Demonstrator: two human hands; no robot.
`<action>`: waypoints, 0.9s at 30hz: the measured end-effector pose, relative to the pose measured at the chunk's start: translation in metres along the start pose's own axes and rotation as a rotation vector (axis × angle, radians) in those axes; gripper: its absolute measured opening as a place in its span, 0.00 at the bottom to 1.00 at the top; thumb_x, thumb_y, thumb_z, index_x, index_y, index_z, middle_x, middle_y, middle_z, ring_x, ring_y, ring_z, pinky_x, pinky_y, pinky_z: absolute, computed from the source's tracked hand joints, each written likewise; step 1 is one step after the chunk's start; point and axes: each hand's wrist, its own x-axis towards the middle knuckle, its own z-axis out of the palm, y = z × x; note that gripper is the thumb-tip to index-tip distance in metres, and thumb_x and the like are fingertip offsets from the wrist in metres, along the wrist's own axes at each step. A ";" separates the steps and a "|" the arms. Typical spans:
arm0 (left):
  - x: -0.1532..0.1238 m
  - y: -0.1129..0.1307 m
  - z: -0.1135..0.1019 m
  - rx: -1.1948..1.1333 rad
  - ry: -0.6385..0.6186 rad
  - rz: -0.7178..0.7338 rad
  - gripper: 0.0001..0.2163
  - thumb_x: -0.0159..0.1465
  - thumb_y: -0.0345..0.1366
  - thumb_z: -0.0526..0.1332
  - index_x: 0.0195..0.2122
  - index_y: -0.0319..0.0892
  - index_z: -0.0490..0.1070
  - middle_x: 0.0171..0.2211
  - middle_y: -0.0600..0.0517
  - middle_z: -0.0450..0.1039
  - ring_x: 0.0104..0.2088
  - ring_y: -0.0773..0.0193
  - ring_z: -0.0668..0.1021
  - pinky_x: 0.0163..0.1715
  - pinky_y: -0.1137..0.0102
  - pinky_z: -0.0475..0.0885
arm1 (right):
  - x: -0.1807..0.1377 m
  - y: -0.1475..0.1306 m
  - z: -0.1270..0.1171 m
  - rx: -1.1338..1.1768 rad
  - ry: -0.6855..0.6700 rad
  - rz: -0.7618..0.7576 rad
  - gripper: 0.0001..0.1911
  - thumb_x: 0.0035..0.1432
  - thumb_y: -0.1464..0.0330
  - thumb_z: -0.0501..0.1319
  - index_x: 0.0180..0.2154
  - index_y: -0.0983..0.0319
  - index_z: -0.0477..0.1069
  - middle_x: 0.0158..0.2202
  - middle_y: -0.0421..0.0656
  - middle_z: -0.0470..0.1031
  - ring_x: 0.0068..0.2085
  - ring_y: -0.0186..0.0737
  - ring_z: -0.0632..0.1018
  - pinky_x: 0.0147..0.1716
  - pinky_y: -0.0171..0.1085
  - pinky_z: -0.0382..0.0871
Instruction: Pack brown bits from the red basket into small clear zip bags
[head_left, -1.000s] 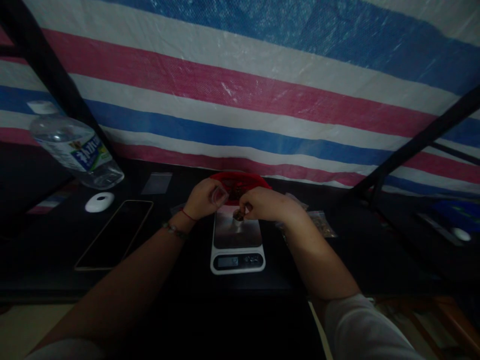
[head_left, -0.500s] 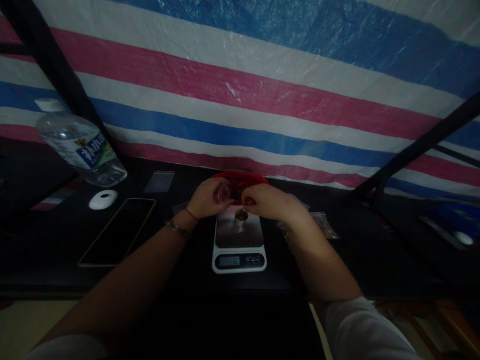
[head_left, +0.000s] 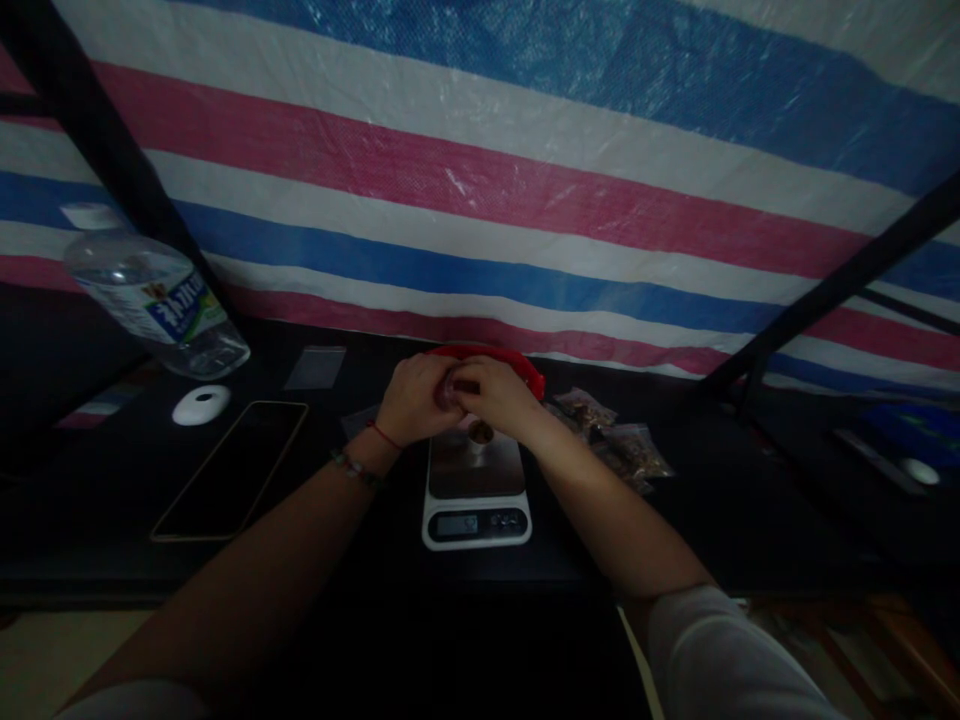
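Note:
Over the back of the kitchen scale (head_left: 478,478), my left hand (head_left: 414,398) is closed around a small clear plastic bag (head_left: 449,388), which looks pinkish against the red behind it. My right hand (head_left: 496,394) meets it from the right, its fingers curled at the bag; what they pinch is hidden. On the scale's metal plate stands a small white cup (head_left: 481,434) with brown contents. Behind both hands lies a red basin (head_left: 532,372), mostly covered by them. The digits on the scale's display are too dim to read.
Several filled zip bags (head_left: 636,450) lie right of the scale. To the left are a flat clear zip bag (head_left: 316,367), a phone (head_left: 232,470), a white oval object (head_left: 202,405) and a water bottle (head_left: 161,295). A striped sheet (head_left: 480,200) hangs behind the table.
My right hand has moved left and up from above the small cup to the bag in my left hand. More of the filled bags at the right now show.

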 end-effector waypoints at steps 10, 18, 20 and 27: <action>0.003 -0.025 -0.006 0.039 -0.094 0.026 0.25 0.55 0.39 0.60 0.55 0.43 0.64 0.49 0.46 0.71 0.49 0.51 0.71 0.51 0.58 0.60 | -0.002 0.019 -0.025 0.116 -0.072 0.058 0.10 0.46 0.77 0.61 0.33 0.62 0.75 0.32 0.40 0.75 0.33 0.35 0.73 0.34 0.34 0.63; 0.000 -0.029 -0.009 -0.012 -0.112 0.106 0.42 0.47 0.50 0.65 0.61 0.40 0.54 0.57 0.42 0.62 0.56 0.46 0.64 0.56 0.54 0.55 | -0.001 0.019 -0.033 0.113 -0.071 0.021 0.12 0.46 0.78 0.62 0.35 0.62 0.76 0.36 0.42 0.76 0.37 0.38 0.74 0.38 0.36 0.65; 0.000 -0.025 -0.009 -0.015 -0.081 0.123 0.43 0.48 0.52 0.65 0.62 0.39 0.53 0.57 0.41 0.63 0.56 0.46 0.65 0.56 0.54 0.56 | 0.000 0.015 -0.028 0.076 -0.021 0.008 0.14 0.46 0.78 0.63 0.37 0.62 0.76 0.39 0.43 0.76 0.40 0.39 0.73 0.41 0.37 0.65; 0.001 -0.016 -0.008 -0.012 0.004 0.146 0.33 0.51 0.49 0.63 0.56 0.40 0.61 0.49 0.43 0.70 0.50 0.49 0.71 0.52 0.54 0.61 | 0.001 0.002 -0.008 0.007 -0.005 -0.016 0.08 0.50 0.74 0.63 0.35 0.62 0.74 0.36 0.42 0.74 0.39 0.38 0.72 0.41 0.38 0.64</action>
